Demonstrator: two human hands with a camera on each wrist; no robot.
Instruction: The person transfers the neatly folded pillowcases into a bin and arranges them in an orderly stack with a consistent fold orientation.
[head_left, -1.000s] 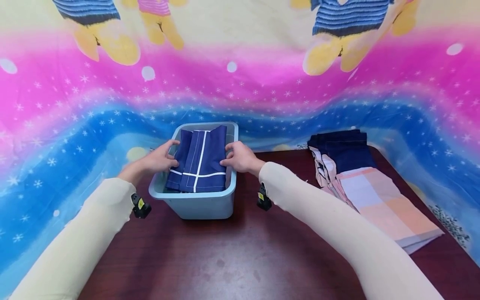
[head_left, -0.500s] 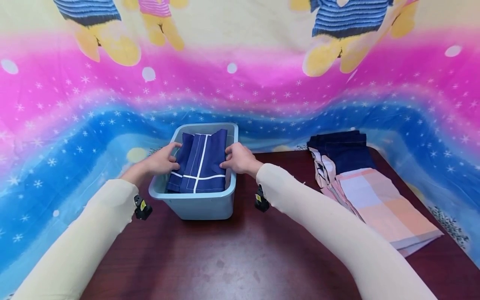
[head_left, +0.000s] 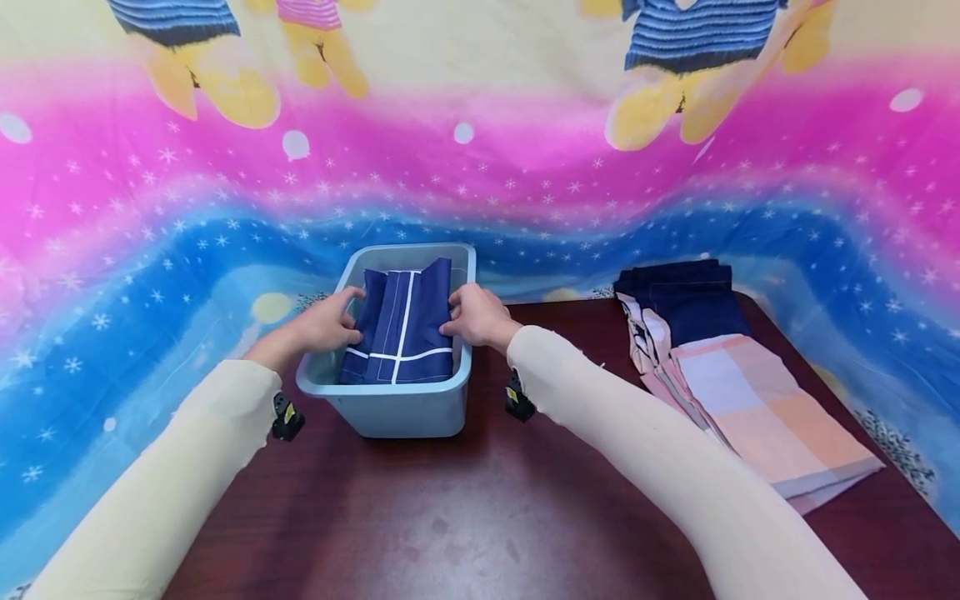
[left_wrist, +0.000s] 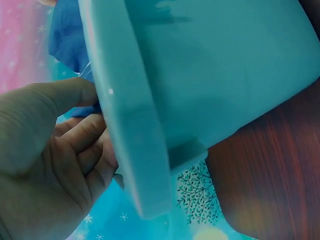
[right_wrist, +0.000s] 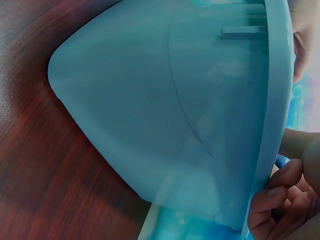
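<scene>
A folded navy cloth with white lines (head_left: pixel 420 312) lies inside the grey-blue plastic bin (head_left: pixel 405 412), its far end rising above the bin's floor. My left hand (head_left: pixel 327 322) pinches the cloth's left edge between thumb and fingers, just over the bin's rim. On the opposite side my right hand (head_left: pixel 477 317) pinches the right edge of the same cloth. The left wrist view shows a bit of blue cloth (left_wrist: pixel 70 37) by the left thumb, next to the rim (left_wrist: pixel 117 95). In the right wrist view, curled fingers (right_wrist: pixel 270 200) sit at the rim and the cloth is mostly hidden.
The bin stands on a dark red-brown table (head_left: pixel 480 517). At the right lie a folded pink, orange and white checked cloth (head_left: pixel 772 400), dark navy folded jeans-like fabric (head_left: pixel 697 300) and a pale patterned strap-like cloth (head_left: pixel 648 337). A printed curtain (head_left: pixel 525 167) hangs behind.
The navy cloth has sunk slightly deeper into the bin and shifted a little to the right at its left edge. Both hands keep hold of it and have moved only slightly.
</scene>
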